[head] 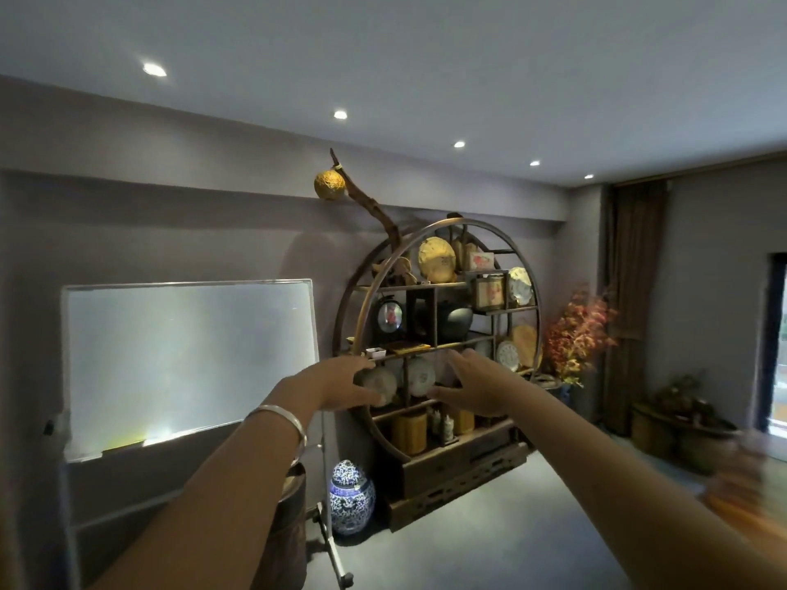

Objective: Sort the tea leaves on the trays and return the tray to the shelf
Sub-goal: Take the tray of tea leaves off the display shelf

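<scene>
**Hands raised toward the round shelf, nothing held**

Hands reach out ahead of me, both arms stretched forward. My left hand has its fingers spread wide and holds nothing; a silver bangle sits on that wrist. My right hand is spread just as wide, thumb out toward nine o'clock, and is empty too. In the head view both hands overlap the middle tier of the round wooden shelf; I cannot tell whether they touch it or hang in front of it.

The shelf stands at one o'clock from me against the grey wall, its compartments filled with plates, framed pictures, a dark pot and yellow canisters on the lowest tier. I see no tray of tea leaves from here, so I cannot tell where it is.

At nine o'clock a whiteboard on a wheeled stand catches glare. A blue-and-white porcelain jar sits on the floor at the shelf's seven o'clock. A spray of red and orange leaves rises at the shelf's three o'clock, beside a brown curtain. At four o'clock something orange is blurred beyond telling.
</scene>
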Demonstrator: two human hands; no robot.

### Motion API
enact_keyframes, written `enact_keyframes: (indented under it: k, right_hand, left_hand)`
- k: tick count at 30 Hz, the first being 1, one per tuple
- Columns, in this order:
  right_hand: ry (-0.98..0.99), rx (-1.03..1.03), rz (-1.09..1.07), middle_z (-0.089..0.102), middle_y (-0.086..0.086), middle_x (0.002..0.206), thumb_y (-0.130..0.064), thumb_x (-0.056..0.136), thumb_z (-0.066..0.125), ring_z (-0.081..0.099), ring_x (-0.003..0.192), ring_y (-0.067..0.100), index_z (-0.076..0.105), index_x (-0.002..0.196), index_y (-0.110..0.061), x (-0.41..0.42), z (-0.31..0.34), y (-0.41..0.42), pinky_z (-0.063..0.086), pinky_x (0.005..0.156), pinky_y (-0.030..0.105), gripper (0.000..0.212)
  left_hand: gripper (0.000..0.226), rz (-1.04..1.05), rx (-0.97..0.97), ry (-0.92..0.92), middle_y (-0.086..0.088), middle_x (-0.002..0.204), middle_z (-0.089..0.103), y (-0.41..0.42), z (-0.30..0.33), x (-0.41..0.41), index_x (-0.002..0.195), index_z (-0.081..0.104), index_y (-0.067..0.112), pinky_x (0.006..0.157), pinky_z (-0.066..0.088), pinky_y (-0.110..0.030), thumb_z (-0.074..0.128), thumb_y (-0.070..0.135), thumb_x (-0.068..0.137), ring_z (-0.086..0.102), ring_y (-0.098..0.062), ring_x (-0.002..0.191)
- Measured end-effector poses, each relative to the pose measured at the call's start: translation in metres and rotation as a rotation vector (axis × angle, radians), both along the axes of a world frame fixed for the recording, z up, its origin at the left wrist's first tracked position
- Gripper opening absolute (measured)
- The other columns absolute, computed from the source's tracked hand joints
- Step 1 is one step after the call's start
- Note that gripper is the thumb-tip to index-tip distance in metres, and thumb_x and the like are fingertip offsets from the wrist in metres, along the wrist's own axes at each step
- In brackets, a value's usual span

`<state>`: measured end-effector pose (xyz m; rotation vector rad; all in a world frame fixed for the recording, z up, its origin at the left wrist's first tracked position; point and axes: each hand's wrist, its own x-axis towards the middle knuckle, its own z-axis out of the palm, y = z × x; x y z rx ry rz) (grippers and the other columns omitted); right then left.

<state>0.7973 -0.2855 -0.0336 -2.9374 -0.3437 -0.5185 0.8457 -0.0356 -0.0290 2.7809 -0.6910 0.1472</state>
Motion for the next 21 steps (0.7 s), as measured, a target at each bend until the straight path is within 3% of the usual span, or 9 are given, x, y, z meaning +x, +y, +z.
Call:
enact_keyframes:
  k: [6,11,17,21]
  right_hand:
    - [0.026,-0.015,-0.102,0.046,0.011,0.136,-0.066,0.083,0.049,0.050,0.119,0.027,0.030,0.142,-0.019,0.093,0.002,0.000,0.048,0.095,0.042,0.077]
    - [0.032,-0.030,-0.157,0.047,0.012,0.134,-0.065,0.084,0.048,0.051,0.117,0.029,0.026,0.144,-0.018,0.157,-0.005,0.001,0.050,0.092,0.045,0.079]
    - [0.042,-0.057,-0.188,0.049,0.011,0.126,-0.065,0.084,0.048,0.054,0.109,0.027,0.038,0.133,-0.017,0.236,-0.015,-0.013,0.051,0.088,0.044,0.069]
    - [0.041,-0.061,-0.170,0.048,0.011,0.130,-0.066,0.083,0.049,0.052,0.112,0.026,0.036,0.135,-0.018,0.301,-0.022,-0.035,0.050,0.089,0.041,0.072]
  left_hand:
    - [0.084,-0.086,-0.003,0.030,0.000,0.153,0.034,0.002,0.004,0.116,0.145,0.033,0.030,0.107,0.038,-0.039,0.061,0.065,0.073,0.039,-0.024,0.135]
    - [0.082,-0.124,0.087,-0.047,-0.002,0.153,0.035,0.000,0.002,0.195,0.146,0.031,0.028,0.109,0.036,-0.041,0.060,0.062,0.078,0.038,-0.025,0.136]
    - [0.080,-0.140,0.062,-0.050,-0.002,0.155,0.031,-0.013,-0.013,0.283,0.147,0.030,0.032,0.110,0.035,-0.043,0.061,0.059,0.079,0.036,-0.024,0.137]
    - [0.077,-0.132,0.059,-0.035,-0.001,0.148,0.041,-0.032,-0.020,0.344,0.145,0.035,0.030,0.104,0.041,-0.041,0.062,0.058,0.078,0.044,-0.023,0.129]
